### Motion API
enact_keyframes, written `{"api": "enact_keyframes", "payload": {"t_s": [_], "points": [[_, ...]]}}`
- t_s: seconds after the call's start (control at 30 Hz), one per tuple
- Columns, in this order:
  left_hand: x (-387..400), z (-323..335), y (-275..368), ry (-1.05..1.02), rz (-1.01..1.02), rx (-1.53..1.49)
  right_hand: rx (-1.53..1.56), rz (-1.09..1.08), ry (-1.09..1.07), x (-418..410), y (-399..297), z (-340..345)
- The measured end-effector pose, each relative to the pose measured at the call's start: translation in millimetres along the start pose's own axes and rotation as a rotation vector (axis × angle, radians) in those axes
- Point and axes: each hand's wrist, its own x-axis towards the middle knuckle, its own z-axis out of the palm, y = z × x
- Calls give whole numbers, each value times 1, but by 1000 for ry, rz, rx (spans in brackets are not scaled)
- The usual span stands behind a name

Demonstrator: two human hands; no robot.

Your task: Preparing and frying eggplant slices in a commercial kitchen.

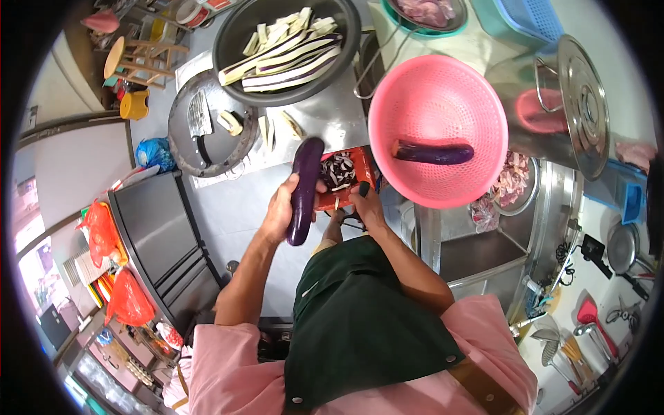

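Observation:
My left hand grips a whole purple eggplant, held tilted with its skin on. Close to its right, my right hand is closed around a small black-handled tool; its working end is hard to make out. Below both hands is a red bin with dark and white strips of eggplant peel inside. One more unpeeled eggplant lies in a pink plastic colander to the right. Several striped, partly peeled eggplants and cut pieces rest in a big dark basin.
A cleaver and an eggplant chunk lie on a round chopping board. Eggplant slices sit on the steel table. At right are a lidded steel pot and a sink with raw meat nearby.

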Motion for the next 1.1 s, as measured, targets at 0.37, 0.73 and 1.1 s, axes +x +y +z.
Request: {"api": "enact_keyframes", "payload": {"t_s": [0.37, 0.73, 1.1], "points": [[18, -69, -184, 312, -255, -752, -293, -161, 95, -38, -37, 98], [10, -81, -181, 256, -256, -863, -227, -471, 57, -78, -56, 142], [15, -73, -169, 286, -270, -887, -223, -640, 167, -85, -75, 137]]}}
